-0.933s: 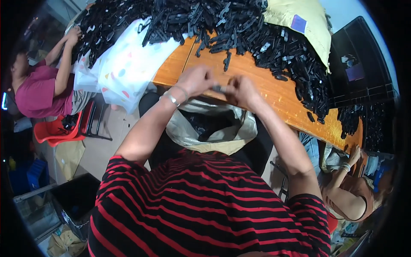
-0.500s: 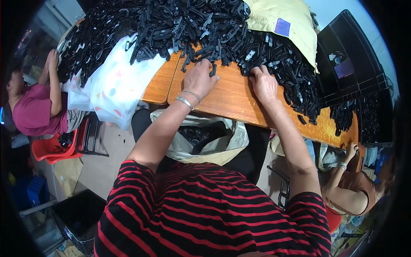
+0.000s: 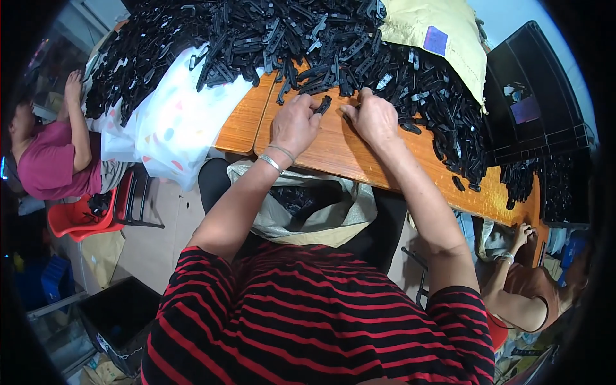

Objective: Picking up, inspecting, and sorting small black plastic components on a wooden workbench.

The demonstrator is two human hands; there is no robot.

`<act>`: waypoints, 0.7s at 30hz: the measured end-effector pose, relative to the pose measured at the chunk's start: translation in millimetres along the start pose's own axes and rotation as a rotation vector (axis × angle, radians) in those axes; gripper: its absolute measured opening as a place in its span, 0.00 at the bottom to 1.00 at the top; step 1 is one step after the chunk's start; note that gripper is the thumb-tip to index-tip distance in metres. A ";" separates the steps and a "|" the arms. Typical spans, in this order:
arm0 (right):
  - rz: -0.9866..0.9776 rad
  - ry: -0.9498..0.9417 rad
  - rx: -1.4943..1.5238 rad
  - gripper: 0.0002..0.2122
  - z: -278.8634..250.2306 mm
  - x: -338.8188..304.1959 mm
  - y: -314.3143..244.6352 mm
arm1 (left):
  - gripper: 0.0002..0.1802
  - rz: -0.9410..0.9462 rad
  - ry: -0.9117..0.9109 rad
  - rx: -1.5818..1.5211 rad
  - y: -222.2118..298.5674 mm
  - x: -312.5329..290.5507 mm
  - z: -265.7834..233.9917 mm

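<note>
A big heap of black plastic clips (image 3: 269, 38) covers the far side of the wooden surface (image 3: 346, 151). A grey open bag (image 3: 308, 205) with more clips inside sits in the person's lap, below the edge. Both hands rest at the foot of the heap, picking parts. The left hand (image 3: 294, 123) pinches one small black clip (image 3: 323, 104) in its fingertips. The right hand (image 3: 373, 119) is curled, fingers down on the heap's edge; I cannot tell if it holds anything. Next, it likely needs a firm pinch on a piece.
</note>
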State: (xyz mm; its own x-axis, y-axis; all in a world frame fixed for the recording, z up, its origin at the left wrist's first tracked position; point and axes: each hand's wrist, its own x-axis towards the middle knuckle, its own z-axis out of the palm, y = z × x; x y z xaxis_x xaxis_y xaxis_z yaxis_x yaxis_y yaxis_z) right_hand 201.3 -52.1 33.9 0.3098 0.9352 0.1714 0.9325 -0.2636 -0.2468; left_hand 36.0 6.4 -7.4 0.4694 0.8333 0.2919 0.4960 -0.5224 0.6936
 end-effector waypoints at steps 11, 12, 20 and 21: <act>0.310 -0.324 0.996 0.12 -2.6 -10.3 -3.5 | 0.08 -0.111 -0.035 -0.143 -13.0 -9.3 -7.7; 0.312 -0.320 1.069 0.09 -2.2 -16.0 -6.8 | 0.08 -0.113 -0.030 -0.142 -17.2 -8.6 -8.7; -0.284 0.199 0.335 0.03 25.9 -52.1 -18.6 | 0.09 -0.544 -0.267 -0.867 -8.0 -9.4 -29.4; -0.275 0.210 0.351 0.03 23.0 -51.0 -16.5 | 0.09 -0.546 -0.267 -0.866 -5.8 -8.9 -30.5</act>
State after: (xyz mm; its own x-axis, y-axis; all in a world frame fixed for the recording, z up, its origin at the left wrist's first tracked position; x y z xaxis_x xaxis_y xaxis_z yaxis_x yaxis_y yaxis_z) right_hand 165.9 -89.9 7.3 0.1252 0.8818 0.4547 0.8773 0.1156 -0.4657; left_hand 6.7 7.5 6.1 0.5375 0.7945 -0.2826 0.0470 0.3064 0.9507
